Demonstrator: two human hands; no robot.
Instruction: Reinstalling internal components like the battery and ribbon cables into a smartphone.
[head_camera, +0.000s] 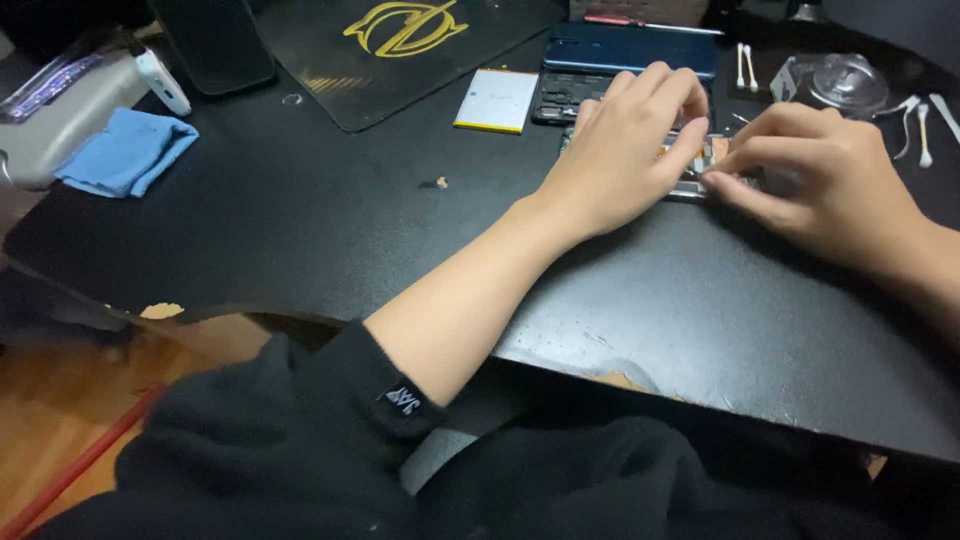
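The opened phone (690, 170) lies mostly hidden beneath both hands; the right forearm (935, 265) is cut off by the frame's edge.

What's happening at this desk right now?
A person works with both bare hands on an opened phone lying on a black desk. The left hand rests over it, and the right hand pinches at its edge; whether it holds anything is hidden. Beyond lie a blue back cover, a white battery and cotton swabs. A blue cloth sits far left.
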